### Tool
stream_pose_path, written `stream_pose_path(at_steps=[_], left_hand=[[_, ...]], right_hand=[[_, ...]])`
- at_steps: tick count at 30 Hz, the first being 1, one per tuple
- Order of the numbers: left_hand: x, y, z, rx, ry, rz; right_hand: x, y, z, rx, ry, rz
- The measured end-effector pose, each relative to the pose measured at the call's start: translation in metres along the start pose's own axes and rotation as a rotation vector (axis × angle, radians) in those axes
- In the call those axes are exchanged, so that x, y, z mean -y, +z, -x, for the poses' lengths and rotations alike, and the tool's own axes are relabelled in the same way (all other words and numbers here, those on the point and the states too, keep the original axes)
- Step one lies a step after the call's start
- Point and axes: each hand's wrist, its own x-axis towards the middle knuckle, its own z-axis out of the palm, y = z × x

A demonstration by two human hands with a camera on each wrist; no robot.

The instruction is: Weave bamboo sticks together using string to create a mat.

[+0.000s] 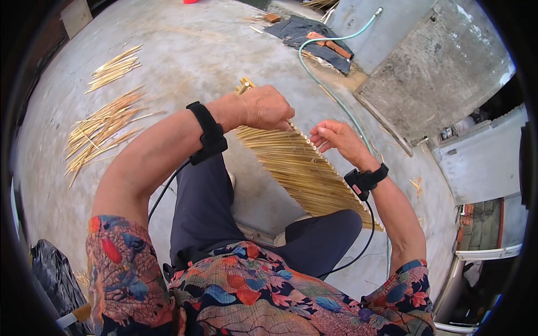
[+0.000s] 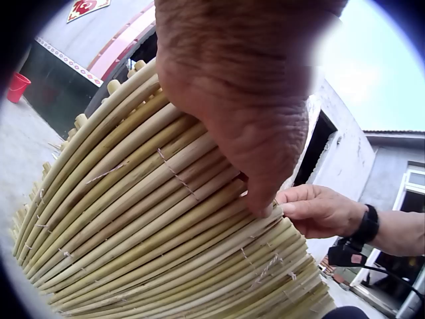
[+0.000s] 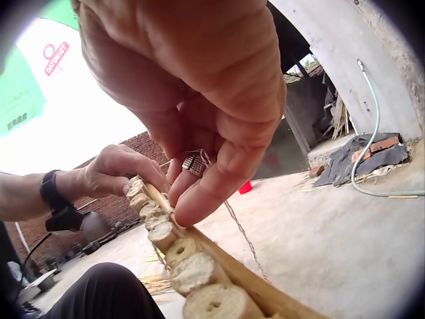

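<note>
A mat of straw-coloured stalks, bound with thin twine, slants over the person's legs. The left hand grips its upper edge in the head view; in the left wrist view the thumb presses on the stalks. Close by at the cut ends is the right hand, its fingers bent. The right wrist view shows the right hand pinching twine, with a ridged metal ring on one finger and a strand of twine hanging below.
Loose stalks lie in piles on the concrete floor at left. A green hose curves past bricks on a black sheet at the upper right. A black plastic bag stands at lower left.
</note>
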Motion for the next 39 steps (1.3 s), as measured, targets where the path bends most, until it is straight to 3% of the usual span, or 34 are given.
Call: stream_pose_path(at_steps=[9, 21, 29, 34, 39], left_hand=[[-0.007, 0.019, 0.023, -0.141, 0.008, -0.014], [-0.012, 0.036, 0.064, -0.12, -0.12, 0.086], [-0.009, 0.037, 0.07, -0.118, -0.096, 0.071], [-0.027, 0.046, 0.098, -0.207, -0.096, 0.003], [-0.06, 0.049, 0.13, -0.156, -0.132, 0.007]], right_hand=[[0.005, 0.003, -0.007, 0.127, -0.006, -0.046], [-0.002, 0.025, -0.034, 0.266, -0.009, -0.049], [-0.008, 0.031, -0.038, 0.279, 0.016, -0.113], [-0.01, 0.052, -0.029, 0.329, 0.003, -0.181], [-0.002, 0.083, -0.012, 0.406, -0.041, -0.045]])
